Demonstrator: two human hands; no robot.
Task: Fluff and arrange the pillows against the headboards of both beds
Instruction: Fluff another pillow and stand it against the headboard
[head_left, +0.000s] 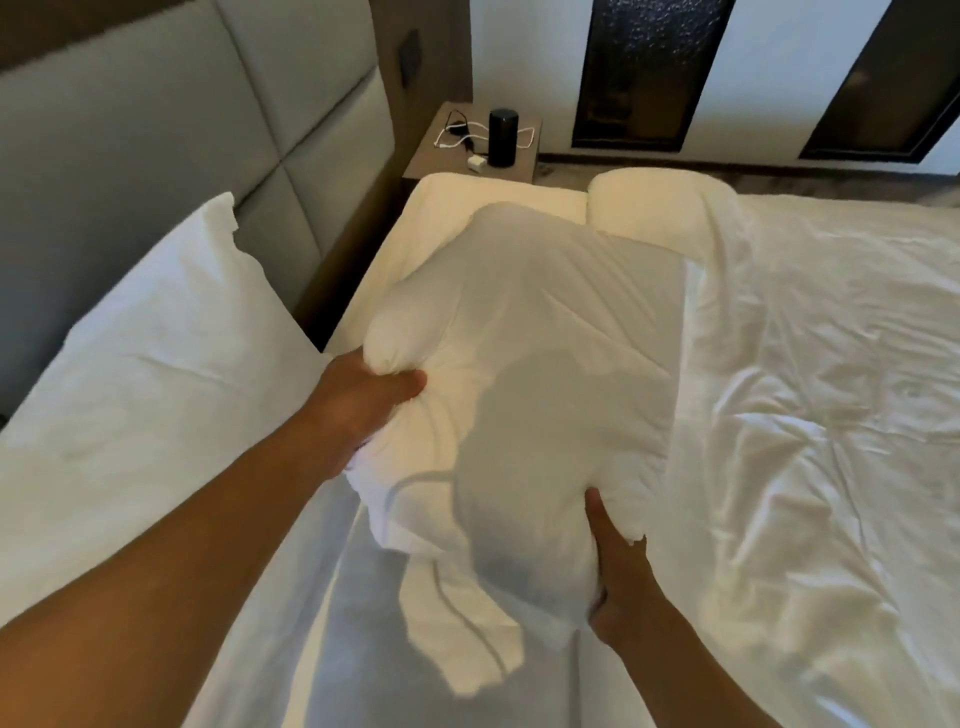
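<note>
I hold a white pillow (540, 364) above the bed, its loose case end hanging down toward me. My left hand (363, 400) grips a bunched corner on its left side. My right hand (618, 577) grips the lower right edge, thumb on top. A second white pillow (156, 338) lies at the left against the grey padded headboard (156, 130). Beyond the held pillow the bare mattress (498, 197) shows near the headboard end.
A rumpled white duvet (805, 389) covers the bed to the right. A wooden nightstand (431, 161) at the back carries a black cylinder (503, 136), a white charger and cables. Dark window panels (649, 73) line the far wall.
</note>
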